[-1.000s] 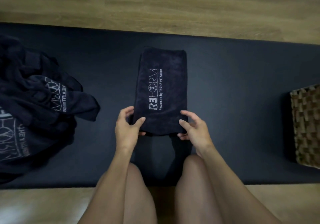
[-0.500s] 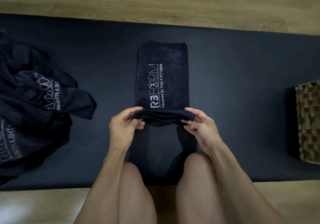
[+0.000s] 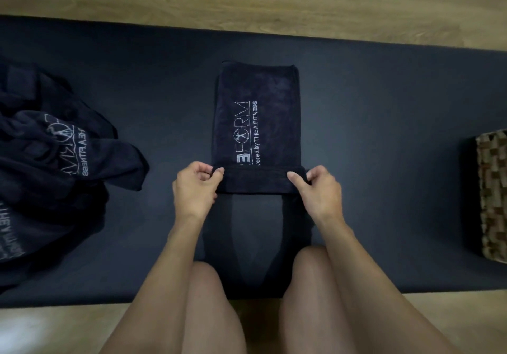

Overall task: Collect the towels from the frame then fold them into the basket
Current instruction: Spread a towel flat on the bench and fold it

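Hem of dark folded terry logo towel (image 3: 258,93), mid black mat (image 3: 384,106), pinched by left hand (image 3: 196,189) & right hand (image 3: 319,189). Carry fwd evenly, corners square w/ far edge; woven basket (image 3: 492,194) at right edge.

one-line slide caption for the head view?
Left hand and right hand pinch the turned-over near end of a logo towel on a black mat; towel pile left, woven basket right.
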Tool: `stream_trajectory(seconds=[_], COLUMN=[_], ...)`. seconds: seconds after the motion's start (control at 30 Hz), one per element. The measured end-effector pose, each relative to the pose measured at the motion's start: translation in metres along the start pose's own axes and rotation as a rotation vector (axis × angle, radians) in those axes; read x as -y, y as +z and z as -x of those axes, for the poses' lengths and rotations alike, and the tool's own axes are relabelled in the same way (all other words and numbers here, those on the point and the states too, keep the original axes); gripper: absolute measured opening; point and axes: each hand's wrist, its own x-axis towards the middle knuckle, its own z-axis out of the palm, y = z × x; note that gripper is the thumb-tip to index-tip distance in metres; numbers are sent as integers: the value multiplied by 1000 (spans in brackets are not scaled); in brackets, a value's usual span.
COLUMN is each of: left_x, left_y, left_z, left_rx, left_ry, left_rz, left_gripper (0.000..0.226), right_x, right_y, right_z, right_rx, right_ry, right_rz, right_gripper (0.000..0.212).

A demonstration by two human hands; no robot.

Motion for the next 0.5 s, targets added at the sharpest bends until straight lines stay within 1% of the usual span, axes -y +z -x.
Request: stream_trajectory(seconds=[0.07,0.13,0.17,0.2,0.23,0.27,0.33,0.43,0.5], left_x=[-2,-2,1,4,10,14,20,24,24], left_y=[-3,-6,-7,-8,-9,-11,-17,-25,-27], left_z=[4,9,10,12,11,11,10,8,7], left_rx=[-53,-75,-54,-18,20,51,95,133,142], left_ry=[172,433,582,719,827,900,949,945,935], left_rz=[-237,-398,-467,-543,-610,-655,-704,-794,-801], left_gripper=[18,13,14,21,29,35,38,49,53], right_x=[3,5,4,4,3,2,-1,-11,-16], right_y=[-3,-5,-4,-3,-2,-1,-1,-5,-8], right_z=[1,2,2,2,3,3,4,6,7], right_rx=[-49,-50,-46,-41,-34,-16,27,84,152], right_ry=[-163,-381,-469,-528,-575,-609,-650,-696,-682], right_rz=[86,201,241,275,305,328,342,364,449], right_gripper=[33,20,13,9,11,14,14,10,29])
